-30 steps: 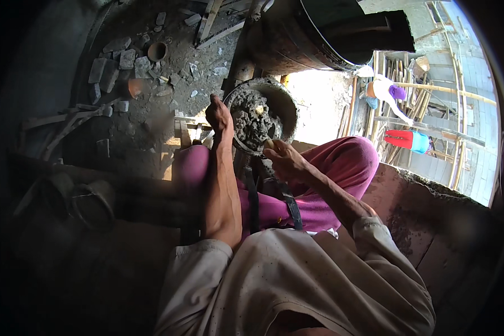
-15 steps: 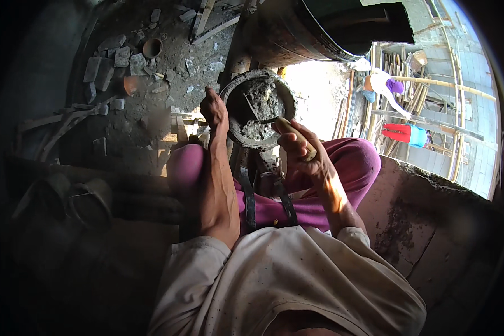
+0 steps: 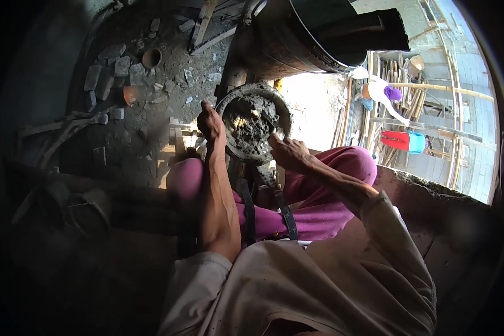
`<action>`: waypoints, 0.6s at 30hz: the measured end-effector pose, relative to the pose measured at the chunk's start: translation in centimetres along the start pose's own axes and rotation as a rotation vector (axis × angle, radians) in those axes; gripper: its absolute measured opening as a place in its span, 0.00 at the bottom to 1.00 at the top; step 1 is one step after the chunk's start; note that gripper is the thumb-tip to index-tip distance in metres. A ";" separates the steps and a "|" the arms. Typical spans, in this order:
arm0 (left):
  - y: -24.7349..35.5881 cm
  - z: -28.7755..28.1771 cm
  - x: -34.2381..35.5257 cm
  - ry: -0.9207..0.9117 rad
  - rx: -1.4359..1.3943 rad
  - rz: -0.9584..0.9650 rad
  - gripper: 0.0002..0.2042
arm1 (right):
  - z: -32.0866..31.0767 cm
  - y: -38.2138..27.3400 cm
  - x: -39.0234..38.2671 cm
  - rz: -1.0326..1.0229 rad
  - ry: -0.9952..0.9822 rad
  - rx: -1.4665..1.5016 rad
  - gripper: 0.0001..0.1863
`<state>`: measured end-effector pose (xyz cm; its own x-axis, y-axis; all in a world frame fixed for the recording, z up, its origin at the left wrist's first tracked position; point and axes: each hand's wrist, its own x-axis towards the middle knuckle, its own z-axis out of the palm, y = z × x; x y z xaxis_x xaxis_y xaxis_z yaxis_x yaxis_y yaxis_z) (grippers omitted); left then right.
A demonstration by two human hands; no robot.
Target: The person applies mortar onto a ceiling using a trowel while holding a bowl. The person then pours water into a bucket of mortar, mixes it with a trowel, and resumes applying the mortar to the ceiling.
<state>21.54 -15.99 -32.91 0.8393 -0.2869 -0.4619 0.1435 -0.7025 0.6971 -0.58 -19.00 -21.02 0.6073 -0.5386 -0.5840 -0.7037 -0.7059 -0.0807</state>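
A round, mortar-caked bucket point(image 3: 286, 110) stands in front of my knees, with wet grey mortar point(image 3: 252, 126) inside. My left hand point(image 3: 211, 123) is closed at the bucket's left rim; its fingertips are mostly hidden. At the right rim, my right hand point(image 3: 289, 152) is wrapped around a trowel. Its wooden handle, plain in the earlier picture, is now covered by my fingers, and the blade is hard to pick out against the dark mortar.
A large drum point(image 3: 283, 47) stands just beyond the bucket. Broken bricks point(image 3: 103, 81) and a clay pot point(image 3: 151, 58) lie far left. Two buckets point(image 3: 89, 210) sit in shadow at left. A ledge point(image 3: 425, 185) runs right; below are bamboo poles point(image 3: 453, 88) and two people point(image 3: 383, 92).
My right hand has turned over and lowered slightly, bringing the trowel into the mortar. The mortar looks more heaped and rougher. My left hand stays at the rim.
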 end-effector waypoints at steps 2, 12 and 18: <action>-0.4 -0.5 0.3 0.033 -0.218 0.046 0.34 | -2.1 -1.9 -1.2 0.045 -0.096 0.255 0.20; 0.2 -0.9 -1.1 -0.056 -0.041 -0.036 0.35 | -13.3 -0.3 -4.9 -0.270 0.183 -0.204 0.16; 0.8 0.9 -1.7 0.009 -0.180 0.021 0.37 | -6.6 3.4 3.8 -0.148 -0.010 -0.299 0.24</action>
<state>19.74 -16.64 -32.09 0.8478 -0.2934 -0.4419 0.2168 -0.5687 0.7935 1.79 -26.47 -18.17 0.6900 -0.4170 -0.5916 -0.4681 -0.8805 0.0747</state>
